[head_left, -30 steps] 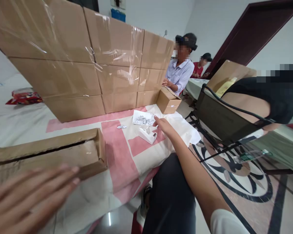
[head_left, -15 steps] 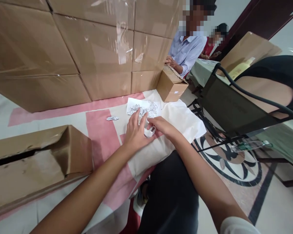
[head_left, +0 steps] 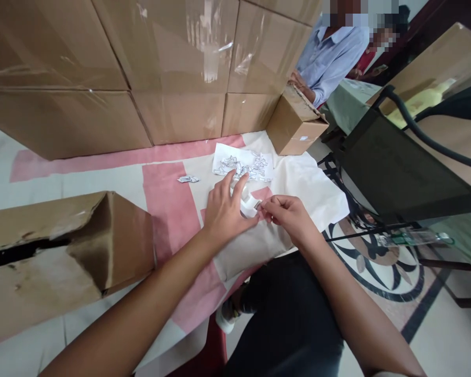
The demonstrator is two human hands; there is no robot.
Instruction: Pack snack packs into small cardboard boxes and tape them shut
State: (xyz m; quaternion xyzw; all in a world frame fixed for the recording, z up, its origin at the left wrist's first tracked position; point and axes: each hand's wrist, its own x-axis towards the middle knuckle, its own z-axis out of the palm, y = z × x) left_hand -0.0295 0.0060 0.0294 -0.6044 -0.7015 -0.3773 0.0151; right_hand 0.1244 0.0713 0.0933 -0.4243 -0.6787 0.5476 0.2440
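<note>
A small white object like a tape dispenser (head_left: 249, 205) rests on the pink and white cloth. Around its left side is my left hand (head_left: 224, 207), thumb and fingers gripping it. My right hand (head_left: 280, 212) is at its right end, thumb and forefinger pinched; what they pinch is too small to make out. Just beyond both hands lies a white sheet (head_left: 222, 152) bearing several small white-and-grey pieces (head_left: 255, 163). A separate little cluster of similar pieces (head_left: 189, 179) sits on the cloth to the left.
Stacked cardboard boxes (head_left: 180, 118) stand behind. An opened carton (head_left: 129, 241) is at the left, a smaller box (head_left: 296, 123) at the back right. A person in a blue shirt (head_left: 333, 55) is beyond it. A dark folding chair (head_left: 412, 162) stands at the right.
My right hand has drawn away to the right from the white object, its fingers now pinched at the end. My left hand stays around it. The view has shifted slightly.
</note>
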